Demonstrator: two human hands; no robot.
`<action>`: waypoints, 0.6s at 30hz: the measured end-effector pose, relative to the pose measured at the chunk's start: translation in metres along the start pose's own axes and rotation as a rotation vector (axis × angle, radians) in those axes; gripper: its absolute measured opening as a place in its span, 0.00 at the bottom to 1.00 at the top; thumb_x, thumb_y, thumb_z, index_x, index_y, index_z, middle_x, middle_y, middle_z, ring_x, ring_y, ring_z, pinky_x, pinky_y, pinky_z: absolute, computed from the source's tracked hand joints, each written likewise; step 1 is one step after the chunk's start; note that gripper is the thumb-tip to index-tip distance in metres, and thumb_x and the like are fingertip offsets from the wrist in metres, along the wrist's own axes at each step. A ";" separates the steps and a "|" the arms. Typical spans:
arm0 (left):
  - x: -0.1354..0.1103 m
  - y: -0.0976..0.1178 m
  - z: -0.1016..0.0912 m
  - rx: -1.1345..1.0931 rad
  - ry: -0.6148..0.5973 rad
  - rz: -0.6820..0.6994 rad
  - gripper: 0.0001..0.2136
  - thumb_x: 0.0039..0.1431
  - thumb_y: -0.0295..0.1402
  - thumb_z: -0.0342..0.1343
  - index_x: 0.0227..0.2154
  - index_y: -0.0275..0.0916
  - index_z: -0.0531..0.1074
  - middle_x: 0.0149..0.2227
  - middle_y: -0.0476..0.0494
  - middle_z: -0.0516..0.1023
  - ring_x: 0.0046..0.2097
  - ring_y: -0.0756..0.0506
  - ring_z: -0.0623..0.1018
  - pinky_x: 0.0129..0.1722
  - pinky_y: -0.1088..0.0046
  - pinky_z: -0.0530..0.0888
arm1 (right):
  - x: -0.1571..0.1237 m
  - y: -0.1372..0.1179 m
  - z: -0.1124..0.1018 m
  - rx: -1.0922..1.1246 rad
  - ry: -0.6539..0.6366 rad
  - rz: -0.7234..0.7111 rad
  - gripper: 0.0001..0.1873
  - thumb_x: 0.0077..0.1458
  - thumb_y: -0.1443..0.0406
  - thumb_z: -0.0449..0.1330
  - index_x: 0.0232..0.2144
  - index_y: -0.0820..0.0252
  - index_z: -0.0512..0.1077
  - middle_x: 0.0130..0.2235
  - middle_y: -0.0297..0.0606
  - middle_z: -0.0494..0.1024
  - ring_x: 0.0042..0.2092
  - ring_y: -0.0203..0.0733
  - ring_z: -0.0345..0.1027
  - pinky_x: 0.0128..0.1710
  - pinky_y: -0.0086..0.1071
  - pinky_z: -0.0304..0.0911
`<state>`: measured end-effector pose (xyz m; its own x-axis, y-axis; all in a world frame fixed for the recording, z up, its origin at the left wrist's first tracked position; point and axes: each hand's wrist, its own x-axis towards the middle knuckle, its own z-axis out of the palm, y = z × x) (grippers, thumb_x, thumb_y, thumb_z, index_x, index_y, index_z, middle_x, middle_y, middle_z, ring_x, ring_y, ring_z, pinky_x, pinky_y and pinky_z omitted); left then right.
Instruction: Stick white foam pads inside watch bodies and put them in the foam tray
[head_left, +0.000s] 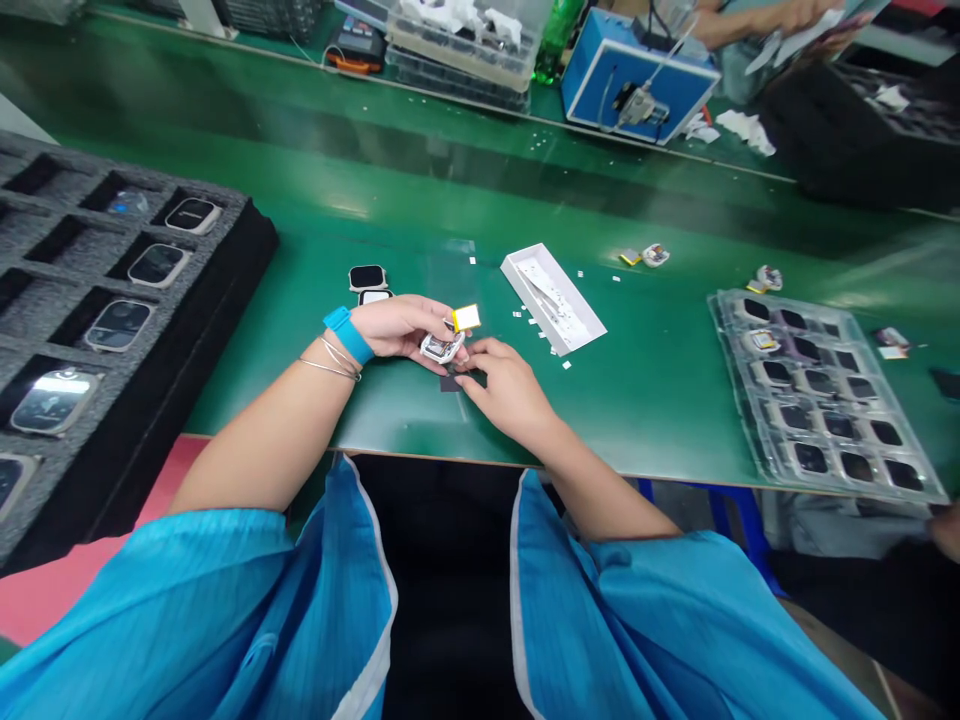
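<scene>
The left hand [397, 328] is closed on a small white smartwatch case [442, 347], low above the green work mat [390, 420]. A yellow part, maybe a battery [466, 318], sits at the case's far edge. The right hand [506, 388] touches the case from below; whether it grips, I cannot tell. Nearby lies a white tray [574, 325].

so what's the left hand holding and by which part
The left hand pinches a silver smartwatch case by its sides; the right hand touches its lower corner.
</scene>
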<state>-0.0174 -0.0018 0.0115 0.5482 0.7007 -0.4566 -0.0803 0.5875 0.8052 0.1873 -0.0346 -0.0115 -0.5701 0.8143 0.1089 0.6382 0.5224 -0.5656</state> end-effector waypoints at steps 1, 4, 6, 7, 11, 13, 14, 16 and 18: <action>0.000 0.000 -0.001 0.000 -0.009 0.005 0.07 0.46 0.25 0.66 0.30 0.32 0.75 0.31 0.35 0.82 0.35 0.41 0.82 0.41 0.57 0.80 | 0.001 0.001 0.000 0.019 0.004 0.007 0.05 0.54 0.71 0.63 0.32 0.58 0.79 0.42 0.41 0.76 0.46 0.47 0.71 0.53 0.45 0.66; 0.000 0.000 -0.002 0.001 -0.037 0.011 0.09 0.44 0.25 0.67 0.30 0.32 0.76 0.31 0.34 0.82 0.35 0.41 0.82 0.40 0.60 0.81 | 0.004 0.002 0.002 0.095 0.011 0.036 0.03 0.53 0.70 0.65 0.28 0.58 0.77 0.40 0.39 0.74 0.45 0.45 0.70 0.52 0.44 0.66; -0.001 0.001 -0.001 0.004 -0.048 0.001 0.09 0.43 0.26 0.67 0.30 0.32 0.76 0.31 0.35 0.82 0.34 0.41 0.82 0.40 0.59 0.81 | 0.004 0.002 0.004 0.097 0.002 0.063 0.04 0.54 0.70 0.64 0.28 0.58 0.76 0.39 0.40 0.73 0.44 0.45 0.69 0.51 0.44 0.66; -0.001 0.001 -0.001 0.006 -0.047 -0.005 0.09 0.43 0.26 0.67 0.30 0.32 0.76 0.32 0.35 0.82 0.34 0.41 0.82 0.40 0.58 0.81 | 0.004 0.001 0.005 0.076 -0.007 0.070 0.04 0.55 0.70 0.63 0.28 0.59 0.75 0.39 0.41 0.72 0.44 0.46 0.69 0.51 0.44 0.65; -0.002 0.001 0.001 0.005 -0.026 -0.010 0.10 0.42 0.26 0.68 0.30 0.33 0.76 0.32 0.35 0.83 0.34 0.41 0.82 0.41 0.57 0.81 | -0.003 -0.001 -0.005 0.067 -0.091 -0.010 0.05 0.59 0.71 0.57 0.31 0.59 0.70 0.42 0.43 0.72 0.46 0.46 0.68 0.52 0.44 0.64; -0.001 0.001 0.002 0.000 -0.031 -0.011 0.10 0.42 0.26 0.68 0.30 0.33 0.76 0.32 0.35 0.83 0.34 0.42 0.82 0.41 0.58 0.81 | -0.009 -0.002 -0.019 0.169 -0.167 -0.089 0.06 0.61 0.70 0.56 0.31 0.58 0.69 0.44 0.41 0.73 0.48 0.43 0.69 0.52 0.41 0.65; -0.001 0.001 0.002 -0.003 -0.033 -0.015 0.11 0.42 0.25 0.68 0.31 0.33 0.76 0.32 0.35 0.83 0.33 0.42 0.82 0.41 0.58 0.81 | -0.012 -0.003 -0.028 0.224 -0.193 -0.127 0.06 0.62 0.69 0.55 0.32 0.58 0.69 0.44 0.41 0.73 0.49 0.42 0.70 0.52 0.40 0.65; -0.001 0.002 0.003 -0.007 -0.020 -0.022 0.12 0.42 0.24 0.67 0.32 0.32 0.76 0.32 0.36 0.82 0.33 0.43 0.82 0.41 0.58 0.81 | -0.013 -0.005 -0.045 0.313 -0.169 -0.187 0.06 0.63 0.66 0.56 0.32 0.57 0.70 0.45 0.40 0.75 0.49 0.41 0.71 0.52 0.40 0.66; -0.001 0.002 0.006 -0.023 0.044 0.008 0.11 0.44 0.23 0.67 0.32 0.32 0.75 0.32 0.36 0.82 0.33 0.43 0.82 0.39 0.59 0.81 | -0.007 -0.007 -0.058 0.375 -0.041 -0.212 0.05 0.61 0.64 0.59 0.32 0.57 0.71 0.44 0.39 0.77 0.48 0.41 0.72 0.52 0.40 0.66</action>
<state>-0.0133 -0.0030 0.0158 0.5105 0.7223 -0.4665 -0.1041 0.5904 0.8003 0.2169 -0.0294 0.0393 -0.6937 0.6837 0.2264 0.2767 0.5432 -0.7927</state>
